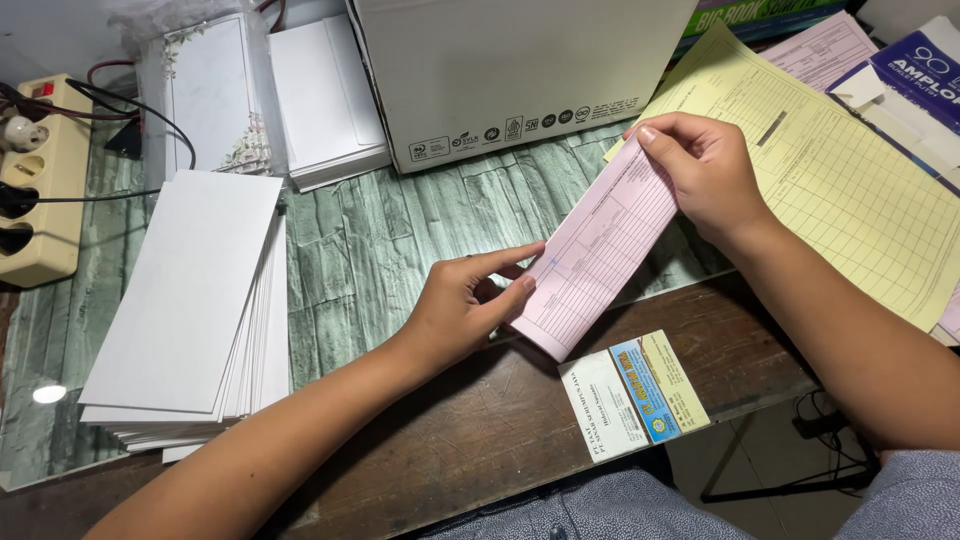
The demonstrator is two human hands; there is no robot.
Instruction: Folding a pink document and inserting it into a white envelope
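Holding folded pink form (pixel 600 255) two-handed

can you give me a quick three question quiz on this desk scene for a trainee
1. True or false: both hands hold the folded pink ruled paper form.
2. Which lies nearest the left hand? A) stack of white paper envelopes B) beige plastic power strip C) white cardboard box
3. What sheet lies under the right hand?

Key
1. True: each hand has a grip on one end.
2. A
3. The yellow ruled paper form.
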